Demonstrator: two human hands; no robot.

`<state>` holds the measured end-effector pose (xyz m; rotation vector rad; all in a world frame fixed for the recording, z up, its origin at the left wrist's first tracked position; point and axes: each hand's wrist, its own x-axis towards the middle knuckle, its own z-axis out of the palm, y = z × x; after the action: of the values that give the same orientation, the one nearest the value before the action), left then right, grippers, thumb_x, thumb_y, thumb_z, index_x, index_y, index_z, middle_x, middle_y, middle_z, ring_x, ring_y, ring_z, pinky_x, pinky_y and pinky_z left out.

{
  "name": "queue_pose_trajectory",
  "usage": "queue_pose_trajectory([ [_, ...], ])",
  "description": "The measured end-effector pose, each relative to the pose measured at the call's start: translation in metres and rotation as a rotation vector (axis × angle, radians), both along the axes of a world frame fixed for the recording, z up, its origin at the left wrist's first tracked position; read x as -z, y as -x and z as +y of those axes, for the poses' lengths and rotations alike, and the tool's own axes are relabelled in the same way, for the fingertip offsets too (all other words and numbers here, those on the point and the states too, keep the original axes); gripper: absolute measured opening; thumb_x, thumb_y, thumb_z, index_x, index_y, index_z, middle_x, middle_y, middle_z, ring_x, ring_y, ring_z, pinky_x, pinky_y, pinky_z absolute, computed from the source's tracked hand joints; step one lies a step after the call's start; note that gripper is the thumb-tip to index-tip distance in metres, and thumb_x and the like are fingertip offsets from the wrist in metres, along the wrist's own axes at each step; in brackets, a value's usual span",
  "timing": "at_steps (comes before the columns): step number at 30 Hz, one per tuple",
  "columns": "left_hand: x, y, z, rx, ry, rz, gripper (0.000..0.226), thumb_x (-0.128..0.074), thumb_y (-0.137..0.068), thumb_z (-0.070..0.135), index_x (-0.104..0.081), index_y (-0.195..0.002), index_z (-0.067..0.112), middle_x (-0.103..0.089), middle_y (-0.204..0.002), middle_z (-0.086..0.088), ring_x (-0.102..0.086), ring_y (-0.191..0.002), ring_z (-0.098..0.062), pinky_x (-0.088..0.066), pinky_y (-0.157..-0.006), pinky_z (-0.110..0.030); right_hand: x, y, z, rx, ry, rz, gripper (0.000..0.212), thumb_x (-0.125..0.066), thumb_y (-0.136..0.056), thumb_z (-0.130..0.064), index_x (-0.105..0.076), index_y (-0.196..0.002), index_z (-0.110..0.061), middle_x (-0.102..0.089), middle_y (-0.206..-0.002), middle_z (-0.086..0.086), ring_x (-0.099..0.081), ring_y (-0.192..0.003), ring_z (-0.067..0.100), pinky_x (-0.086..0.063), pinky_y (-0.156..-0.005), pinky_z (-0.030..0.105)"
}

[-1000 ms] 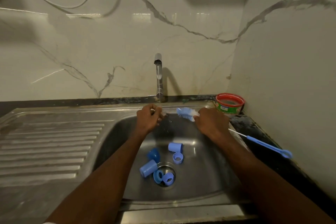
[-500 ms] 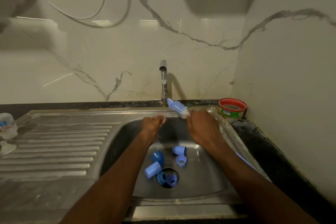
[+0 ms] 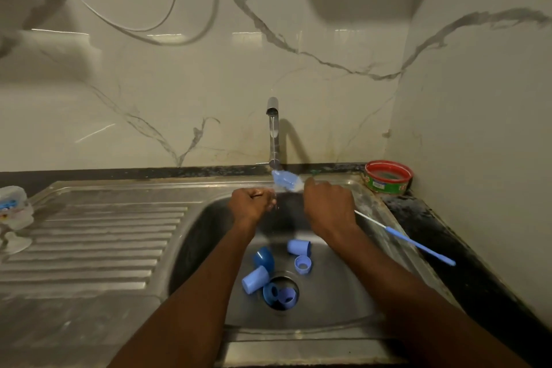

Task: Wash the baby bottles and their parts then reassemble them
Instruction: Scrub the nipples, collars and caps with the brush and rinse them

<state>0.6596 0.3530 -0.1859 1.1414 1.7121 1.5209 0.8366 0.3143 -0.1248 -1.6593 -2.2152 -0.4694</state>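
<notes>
Gripping long blue-handled bottle brush (image 3: 418,243), right hand (image 3: 328,207), left hand (image 3: 252,203) fisted w/ fingers curled, contents hidden, blurred.

2 hands (image 3: 254,203), 1 brush (image 3: 286,182), 1 tap (image 3: 273,131)

Home kitchen, washing-up corner. Evidence: 1 stainless steel sink (image 3: 370,251) with ribbed draining board (image 3: 98,236) at its left; 1 upright tap (image 3: 273,131) running water at the back edge; white marble-veined wall panels (image 3: 209,84) meeting in a corner at the right; dark stone tabletop (image 3: 442,224) around the sink; 1 round red-rimmed tub (image 3: 388,178) in the corner; blue baby-bottle parts (image 3: 277,272) lying in the basin by the drain.
</notes>
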Motion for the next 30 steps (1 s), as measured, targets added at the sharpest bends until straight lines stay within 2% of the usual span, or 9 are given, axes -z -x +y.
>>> queue_pose_trajectory([
  [3,-0.006,-0.004,0.000,0.001,-0.054,-0.038,0.010,-0.077,-0.089,0.022,-0.078,-0.089,0.012,-0.077,-0.075,-0.001,-0.076,-0.078,-0.016,-0.061,-0.072,-0.026,0.012,0.000,-0.011,-0.047,-0.083,-0.080,0.034,-0.042,-0.103,-0.032,-0.049,-0.132,-0.015,-0.067,-0.109,0.007,-0.068,-0.090,0.024,-0.046,-0.067,0.033],
  [6,-0.009,-0.009,-0.001,0.065,-0.133,-0.069,0.012,-0.077,-0.090,0.020,-0.078,-0.094,0.009,-0.078,-0.079,-0.003,-0.075,-0.076,-0.014,-0.060,-0.073,-0.026,0.020,0.010,-0.006,-0.006,-0.002,-0.073,0.051,-0.041,-0.104,-0.027,-0.032,-0.151,-0.010,-0.062,-0.120,0.013,-0.067,-0.099,0.028,-0.046,-0.074,0.034],
  [8,-0.008,-0.008,-0.003,0.118,-0.150,-0.110,0.017,-0.076,-0.090,0.021,-0.078,-0.099,0.007,-0.079,-0.085,-0.005,-0.076,-0.079,-0.015,-0.060,-0.075,-0.028,0.017,0.016,0.003,0.020,0.016,-0.051,0.045,-0.042,-0.104,-0.026,-0.038,-0.147,-0.012,-0.065,-0.118,0.011,-0.068,-0.099,0.027,-0.045,-0.072,0.034],
  [11,-0.006,-0.003,-0.005,0.142,-0.136,0.002,0.016,-0.077,-0.089,0.024,-0.078,-0.100,0.012,-0.078,-0.084,0.000,-0.076,-0.080,-0.012,-0.061,-0.079,-0.030,0.010,0.018,0.010,0.058,0.003,-0.041,0.026,-0.047,-0.102,-0.022,-0.055,-0.126,-0.016,-0.070,-0.106,0.005,-0.070,-0.091,0.023,-0.040,-0.064,0.032],
  [15,-0.009,-0.003,-0.005,0.027,-0.111,0.018,0.015,-0.077,-0.088,0.026,-0.079,-0.093,0.012,-0.077,-0.075,0.002,-0.073,-0.068,-0.004,-0.055,-0.063,-0.012,0.002,0.004,0.003,0.089,-0.038,-0.013,0.033,-0.051,-0.100,-0.016,-0.047,-0.133,-0.012,-0.067,-0.113,0.008,-0.070,-0.097,0.026,-0.045,-0.066,0.033],
  [20,-0.006,-0.005,-0.002,0.032,-0.110,0.147,0.015,-0.079,-0.087,0.022,-0.079,-0.101,0.017,-0.078,-0.088,0.003,-0.073,-0.082,-0.008,-0.059,-0.079,-0.026,0.014,0.009,-0.012,-0.028,0.031,-0.040,0.033,-0.050,-0.101,-0.022,-0.046,-0.134,-0.016,-0.068,-0.116,0.007,-0.068,-0.101,0.026,-0.046,-0.072,0.035],
  [23,-0.007,-0.006,-0.005,0.126,-0.184,0.094,0.018,-0.078,-0.087,0.026,-0.079,-0.104,0.018,-0.078,-0.089,0.004,-0.075,-0.084,-0.009,-0.060,-0.084,-0.032,0.009,0.012,-0.001,0.023,0.090,0.057,0.039,-0.060,-0.097,-0.025,-0.047,-0.133,-0.017,-0.064,-0.118,0.008,-0.065,-0.102,0.026,-0.047,-0.076,0.035],
  [27,-0.005,0.001,-0.002,0.093,-0.154,-0.042,0.018,-0.077,-0.088,0.030,-0.078,-0.099,0.016,-0.078,-0.084,0.002,-0.075,-0.083,-0.013,-0.060,-0.087,-0.038,-0.002,0.009,0.007,0.069,0.071,0.108,0.034,-0.064,-0.094,-0.023,-0.053,-0.125,-0.017,-0.066,-0.110,0.007,-0.067,-0.094,0.026,-0.043,-0.067,0.034],
  [30,-0.003,0.000,-0.001,0.081,-0.084,-0.251,0.020,-0.071,-0.094,0.026,-0.077,-0.099,0.007,-0.078,-0.084,-0.005,-0.075,-0.083,-0.016,-0.061,-0.079,-0.028,-0.003,0.002,-0.004,0.029,0.013,0.125,0.040,-0.060,-0.096,-0.025,-0.045,-0.132,-0.015,-0.068,-0.109,0.009,-0.068,-0.091,0.027,-0.039,-0.064,0.033],
])
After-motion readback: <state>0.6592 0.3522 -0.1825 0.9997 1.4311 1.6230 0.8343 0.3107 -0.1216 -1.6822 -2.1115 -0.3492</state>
